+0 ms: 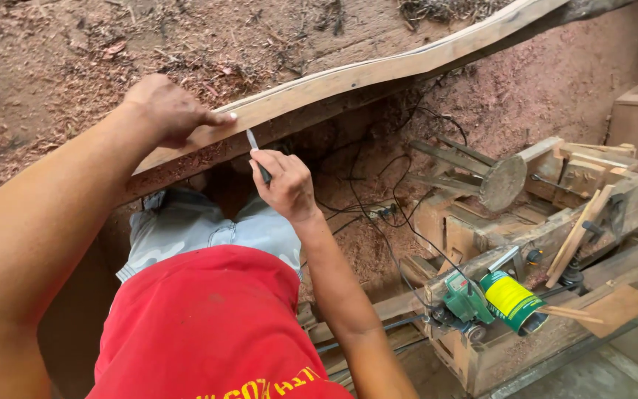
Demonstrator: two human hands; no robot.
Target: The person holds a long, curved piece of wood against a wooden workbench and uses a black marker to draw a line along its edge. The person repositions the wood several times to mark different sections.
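Head view: the left hand (167, 109) presses flat, fingers spread, on a long plank (378, 70) running from 8 to 1 o'clock; the right hand (286, 185) is closed around a pencil (258, 157), its tip touching the plank's edge; a green power tool (481, 299) sits at 4 o'clock

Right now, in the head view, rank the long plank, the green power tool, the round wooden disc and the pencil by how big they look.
1. Long plank, by far.
2. Green power tool.
3. Round wooden disc, close to the tool and farther off, so unsure.
4. Pencil, in the right hand.
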